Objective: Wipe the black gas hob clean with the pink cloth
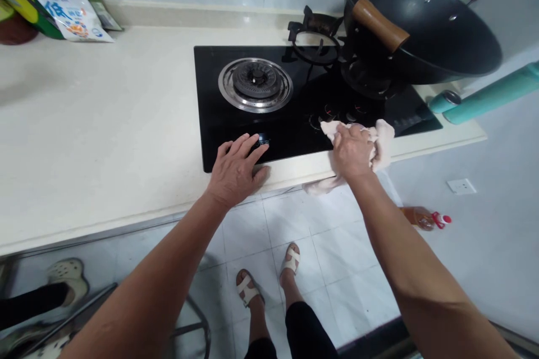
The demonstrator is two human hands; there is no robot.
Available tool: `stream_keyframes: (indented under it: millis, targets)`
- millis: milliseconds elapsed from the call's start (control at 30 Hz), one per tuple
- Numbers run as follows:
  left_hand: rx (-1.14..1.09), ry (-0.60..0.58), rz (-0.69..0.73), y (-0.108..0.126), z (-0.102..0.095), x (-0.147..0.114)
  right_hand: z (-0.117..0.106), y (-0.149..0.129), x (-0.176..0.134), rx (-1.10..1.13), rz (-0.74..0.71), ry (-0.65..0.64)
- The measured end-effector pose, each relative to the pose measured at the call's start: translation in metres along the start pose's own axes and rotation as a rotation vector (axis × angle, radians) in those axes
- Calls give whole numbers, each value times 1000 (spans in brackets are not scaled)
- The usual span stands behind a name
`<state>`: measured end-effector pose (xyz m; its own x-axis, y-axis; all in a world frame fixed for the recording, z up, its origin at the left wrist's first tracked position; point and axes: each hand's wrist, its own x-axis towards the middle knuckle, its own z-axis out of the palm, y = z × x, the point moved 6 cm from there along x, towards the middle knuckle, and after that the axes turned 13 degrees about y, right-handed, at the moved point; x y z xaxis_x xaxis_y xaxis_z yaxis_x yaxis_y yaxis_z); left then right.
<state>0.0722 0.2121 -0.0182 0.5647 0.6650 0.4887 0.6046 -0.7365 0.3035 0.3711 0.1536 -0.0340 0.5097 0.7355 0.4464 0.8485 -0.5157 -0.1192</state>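
My right hand (352,151) is closed on a pale pink cloth (382,143), pressed to the front of the black glass gas stove (295,143) near its control markings. Part of the cloth hangs down over the counter edge. Resting on the stove's front left corner, my left hand (239,171) has its fingers spread, with the thumb over the counter edge. A small lit display lies by its fingertips. The left burner (256,81) sits bare in its steel ring, without a pan support.
A large black wok (425,28) with wooden handles stands over the right burner. Behind the stove lies a pan support (315,39). A teal roll (492,92) is at right, bagged goods (69,3) at back left. An oil bottle (425,217) stands below; another person's shoe (67,277) shows lower left.
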Motion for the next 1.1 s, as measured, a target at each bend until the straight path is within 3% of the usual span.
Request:
stream_keyframes:
  millis: [133, 467, 567, 700, 833, 933, 1100]
  targets:
    - [-18, 6, -6, 1, 0, 0, -7, 16, -4, 30, -40, 42]
    - [27, 1, 10, 1, -1, 1, 2, 2, 9, 111, 22, 22]
    - [27, 0, 9, 1, -2, 2, 8, 16, 22, 241, 124, 77]
    - [39, -6, 11, 1, -3, 4, 12, 56, 46, 536, 358, 206]
    - [46, -19, 8, 1, -3, 4, 14, 59, 80, 677, 290, 256]
    - [52, -25, 11, 0, -3, 5, 19, 32, 107, 558, 137, 180]
    - [74, -29, 18, -1, -2, 6, 38, -11, 121, 344, -37, -141]
